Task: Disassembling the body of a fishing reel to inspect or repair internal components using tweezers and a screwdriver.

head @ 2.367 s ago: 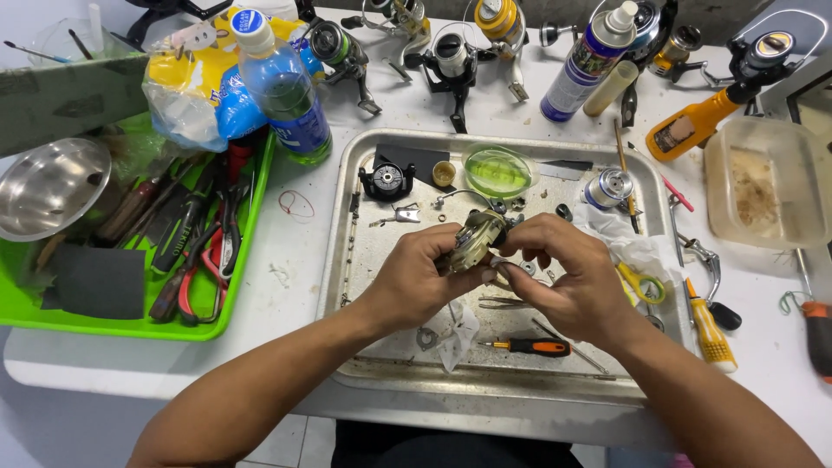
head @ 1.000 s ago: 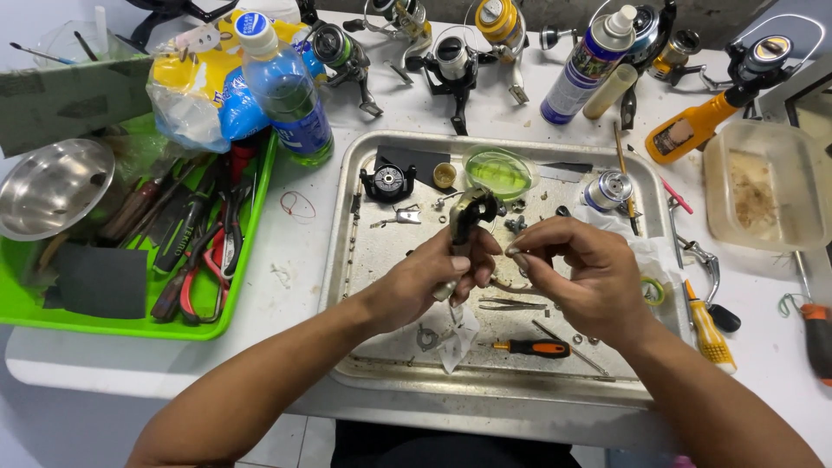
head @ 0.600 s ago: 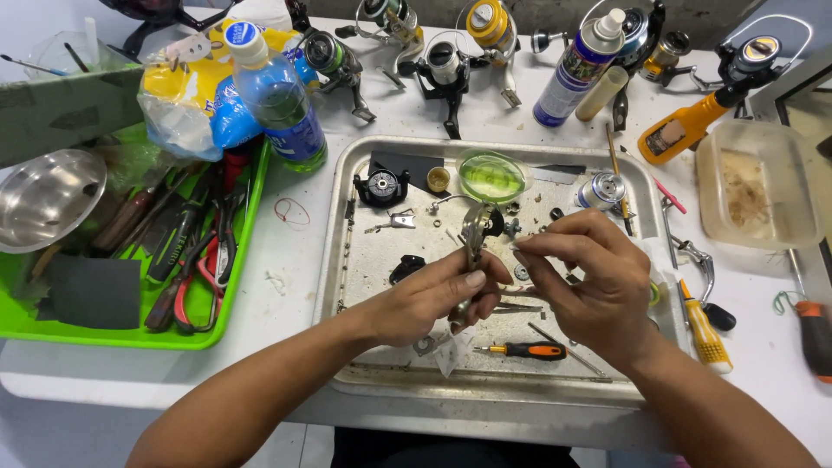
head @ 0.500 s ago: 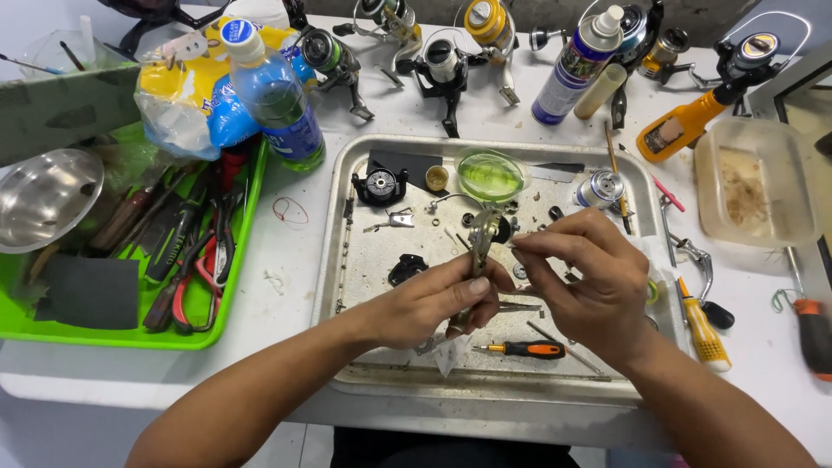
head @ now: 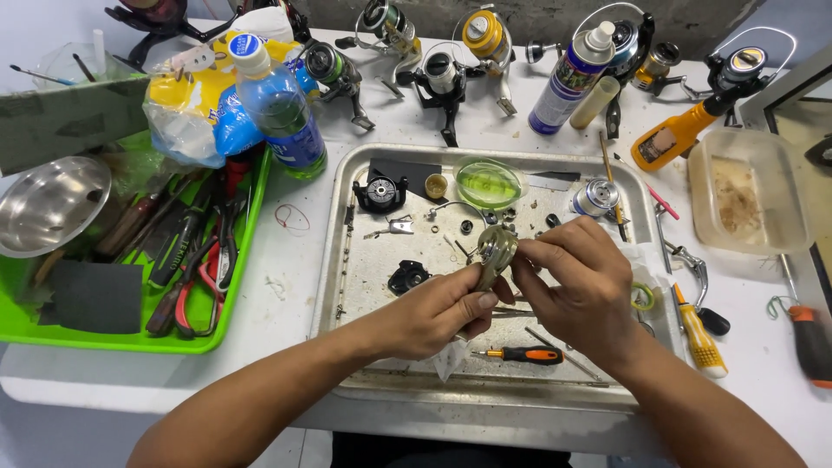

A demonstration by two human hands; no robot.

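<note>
Reel body (head: 494, 253), a small metal fishing-reel housing, sits pinched between my two hands above the middle of the steel tray (head: 342, 260). My left hand (head: 433, 314) grips its lower end, fingers curled shut around it with the thumb pressed along the side. My right hand (head: 576, 290) comes in from the other side, thumb and forefinger closed on its upper edge, the other fingers folded loosely behind. Just under my hands lies an orange-handled screwdriver (head: 524, 354) on the tray floor, and a black round part (head: 407, 277) rests a little to the left of the housing. Farther up the tray are a black gear piece (head: 380, 191), a green glass dish (head: 488, 183) and a silver spool (head: 594, 197). Left of the tray, a green bin (head: 130, 340) holds pliers and other tools, with a blue-labelled bottle (head: 282, 108) behind it. Several spinning reels (head: 442, 78) and a spray can (head: 568, 78) line the far edge of the white table (head: 290, 260)
</note>
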